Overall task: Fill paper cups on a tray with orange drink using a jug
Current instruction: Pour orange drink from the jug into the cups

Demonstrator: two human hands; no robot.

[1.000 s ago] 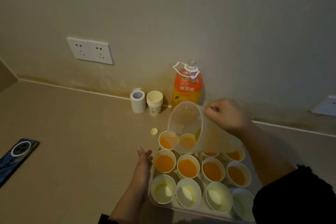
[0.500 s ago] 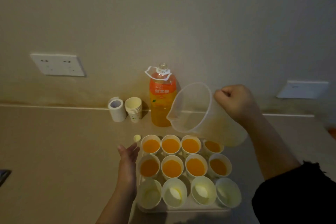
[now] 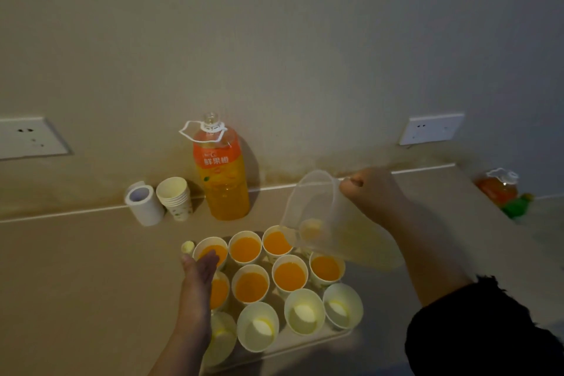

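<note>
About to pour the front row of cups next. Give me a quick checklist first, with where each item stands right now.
1. Grip: right hand grips the tilted jug: ok.
2. Drink in jug: only a pale trace shows through its wall: not ok, probably refill first.
3. Bottle: upright, uncapped, well filled: ok.
4. Front-row cups: four, upright, empty: ok.
5. Left hand: straight fingers at the left side of the tray; whether it steadies the tray: cannot tell.
6. Spills on tray: too dim, cannot tell.
</note>
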